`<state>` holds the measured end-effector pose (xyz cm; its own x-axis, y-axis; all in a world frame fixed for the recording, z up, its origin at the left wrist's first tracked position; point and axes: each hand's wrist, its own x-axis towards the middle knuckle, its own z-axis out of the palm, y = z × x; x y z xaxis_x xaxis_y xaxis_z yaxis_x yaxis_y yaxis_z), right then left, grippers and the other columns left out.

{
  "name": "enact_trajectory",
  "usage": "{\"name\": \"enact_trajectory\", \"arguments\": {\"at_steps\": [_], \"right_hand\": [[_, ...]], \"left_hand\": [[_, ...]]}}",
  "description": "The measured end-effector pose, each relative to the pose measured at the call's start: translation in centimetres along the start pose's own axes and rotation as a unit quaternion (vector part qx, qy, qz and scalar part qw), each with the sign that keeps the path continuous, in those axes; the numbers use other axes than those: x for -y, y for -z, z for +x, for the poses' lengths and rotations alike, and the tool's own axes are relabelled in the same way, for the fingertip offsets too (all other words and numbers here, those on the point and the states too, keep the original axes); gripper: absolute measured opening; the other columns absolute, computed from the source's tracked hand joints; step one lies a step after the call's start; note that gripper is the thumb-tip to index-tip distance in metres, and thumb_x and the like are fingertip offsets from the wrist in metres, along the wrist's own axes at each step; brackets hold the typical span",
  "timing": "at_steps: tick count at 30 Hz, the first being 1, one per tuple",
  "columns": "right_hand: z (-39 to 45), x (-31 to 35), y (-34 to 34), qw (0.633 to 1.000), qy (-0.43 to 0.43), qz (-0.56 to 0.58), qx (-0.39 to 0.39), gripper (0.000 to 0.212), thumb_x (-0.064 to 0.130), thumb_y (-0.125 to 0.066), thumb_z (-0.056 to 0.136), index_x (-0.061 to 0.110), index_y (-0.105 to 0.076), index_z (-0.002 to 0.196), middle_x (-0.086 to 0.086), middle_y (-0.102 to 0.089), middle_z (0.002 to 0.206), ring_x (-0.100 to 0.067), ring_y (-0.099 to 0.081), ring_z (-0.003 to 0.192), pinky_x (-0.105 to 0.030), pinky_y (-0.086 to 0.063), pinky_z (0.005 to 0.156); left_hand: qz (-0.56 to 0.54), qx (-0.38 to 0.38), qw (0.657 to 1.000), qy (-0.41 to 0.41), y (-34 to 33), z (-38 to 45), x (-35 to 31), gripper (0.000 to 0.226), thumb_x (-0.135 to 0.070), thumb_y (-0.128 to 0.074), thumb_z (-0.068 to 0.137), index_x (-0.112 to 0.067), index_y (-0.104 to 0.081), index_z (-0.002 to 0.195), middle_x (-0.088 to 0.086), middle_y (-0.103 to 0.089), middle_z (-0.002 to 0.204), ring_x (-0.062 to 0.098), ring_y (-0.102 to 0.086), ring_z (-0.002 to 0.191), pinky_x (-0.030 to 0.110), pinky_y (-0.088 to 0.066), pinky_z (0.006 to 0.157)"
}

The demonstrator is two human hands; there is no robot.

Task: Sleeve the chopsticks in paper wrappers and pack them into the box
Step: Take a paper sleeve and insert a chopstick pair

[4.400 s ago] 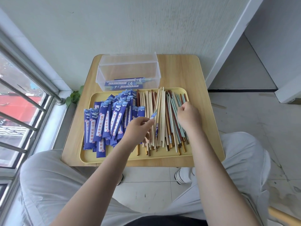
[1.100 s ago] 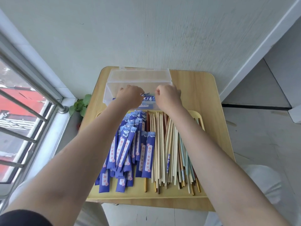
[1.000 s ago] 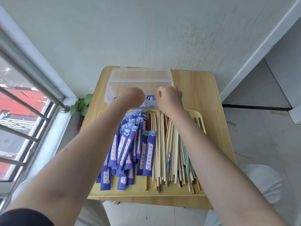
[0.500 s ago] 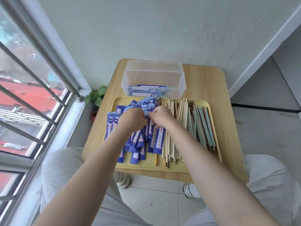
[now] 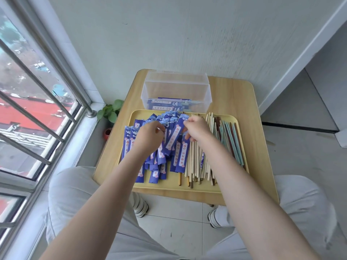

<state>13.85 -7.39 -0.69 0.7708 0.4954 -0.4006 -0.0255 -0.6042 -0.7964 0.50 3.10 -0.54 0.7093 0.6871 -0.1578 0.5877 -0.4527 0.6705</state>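
Both hands are over the blue paper wrappers [image 5: 150,152] on the yellow tray [image 5: 232,117]. The right hand [image 5: 197,128] pinches one wrapper's top; the left hand [image 5: 148,137] curls, its hold unclear. Paper looks thin and floppy, so pinching near the open end seems best.

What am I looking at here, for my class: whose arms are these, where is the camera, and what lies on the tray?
No machine here: a person's two bare arms, filmed by a camera worn on the head, looking down. On a small wooden table sits a yellow tray. It holds blue paper wrappers on the left and loose chopsticks on the right. Behind it stands a clear plastic box with a few sleeved pairs inside. The left hand and right hand both reach into the wrapper pile; the right hand pinches one wrapper.
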Motion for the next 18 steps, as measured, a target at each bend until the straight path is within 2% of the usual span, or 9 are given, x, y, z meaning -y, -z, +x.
{"name": "enact_trajectory", "arguments": {"at_steps": [3,6,8,11,12,13,15,17,18], "right_hand": [[-0.7,-0.3,2.5,0.996,0.01,0.083,-0.008,0.011,0.016,-0.052,0.101,0.013,-0.059,0.092,-0.003,-0.066,0.077,-0.013,-0.051,0.047,-0.021,-0.034,0.039],[-1.6,-0.6,3.5,0.992,0.003,0.129,-0.005,0.013,0.011,-0.057,0.095,0.013,-0.058,0.082,-0.004,-0.059,0.068,-0.014,-0.044,0.046,-0.019,-0.029,0.038],[-2.1,-0.6,3.6,0.987,-0.022,0.157,-0.001,0.016,0.01,-0.054,0.093,0.012,-0.056,0.078,-0.003,-0.052,0.062,-0.015,-0.04,0.044,-0.02,-0.026,0.039],[-2.4,-1.5,4.3,0.973,-0.079,0.212,0.033,0.022,0.015,-0.049,0.095,0.013,-0.054,0.074,-0.003,-0.048,0.059,-0.015,-0.039,0.047,-0.023,-0.026,0.046],[-2.4,-1.7,4.4,0.967,-0.1,0.227,0.06,0.024,0.016,-0.047,0.096,0.012,-0.054,0.074,-0.003,-0.049,0.058,-0.015,-0.039,0.047,-0.023,-0.026,0.046],[-2.4,-2.2,4.8,0.955,-0.121,0.253,0.094,0.026,0.016,-0.044,0.097,0.012,-0.053,0.074,-0.002,-0.047,0.057,-0.013,-0.037,0.045,-0.021,-0.025,0.043],[-2.5,-2.8,5.1,0.922,-0.158,0.314,0.164,0.032,0.015,-0.038,0.1,0.012,-0.05,0.07,0.0,-0.042,0.054,-0.01,-0.031,0.038,-0.019,-0.021,0.037],[-2.8,-3.0,5.0,0.891,-0.179,0.359,0.21,0.034,0.018,-0.036,0.101,0.014,-0.046,0.069,0.002,-0.039,0.052,-0.009,-0.028,0.037,-0.019,-0.021,0.035],[-3.0,-3.0,4.7,0.883,-0.181,0.37,0.225,0.033,0.019,-0.035,0.102,0.015,-0.044,0.07,0.003,-0.037,0.051,-0.009,-0.028,0.038,-0.019,-0.022,0.035]], "left_hand": [[-0.089,-0.006,0.996,-0.009,-0.3,-0.5,-1.6,0.024,-0.015,-0.051,0.097,-0.015,-0.067,0.114,-0.007,-0.064,0.089,0.01,-0.06,0.075,0.02,-0.044,0.062],[-0.06,0.057,0.994,-0.069,-1.3,-1.0,-4.1,0.039,-0.034,-0.064,0.094,-0.021,-0.06,0.13,-0.004,-0.064,0.104,0.014,-0.061,0.092,0.025,-0.045,0.077],[-0.06,0.078,0.991,-0.092,-2.0,-1.4,-5.3,0.047,-0.038,-0.064,0.094,-0.024,-0.053,0.138,-0.003,-0.063,0.109,0.013,-0.062,0.085,0.026,-0.045,0.078],[-0.153,0.063,0.982,-0.094,-2.5,-1.7,-6.1,0.034,-0.018,-0.046,0.102,-0.028,-0.059,0.132,0.001,-0.067,0.112,0.01,-0.064,0.081,0.037,-0.054,0.08],[-0.161,0.05,0.979,-0.115,-2.3,-1.7,-5.8,0.042,-0.005,-0.041,0.098,-0.027,-0.062,0.127,0.001,-0.066,0.114,0.01,-0.064,0.087,0.04,-0.055,0.085],[-0.148,0.051,0.976,-0.153,-2.1,-1.7,-5.6,0.052,0.005,-0.039,0.092,-0.026,-0.064,0.125,0.0,-0.064,0.118,0.011,-0.062,0.096,0.038,-0.053,0.09],[-0.087,0.07,0.961,-0.252,-2.0,-1.9,-5.3,0.057,0.013,-0.048,0.084,-0.023,-0.067,0.125,0.0,-0.056,0.127,0.01,-0.054,0.11,0.021,-0.046,0.094],[-0.06,0.074,0.947,-0.307,-2.3,-2.1,-5.6,0.044,0.0,-0.067,0.086,-0.025,-0.07,0.122,-0.002,-0.055,0.13,0.006,-0.051,0.117,0.012,-0.039,0.097],[-0.06,0.058,0.944,-0.32,-2.7,-2.1,-5.9,0.035,-0.009,-0.073,0.086,-0.025,-0.073,0.117,-0.004,-0.058,0.128,0.006,-0.053,0.117,0.014,-0.04,0.099]]}}
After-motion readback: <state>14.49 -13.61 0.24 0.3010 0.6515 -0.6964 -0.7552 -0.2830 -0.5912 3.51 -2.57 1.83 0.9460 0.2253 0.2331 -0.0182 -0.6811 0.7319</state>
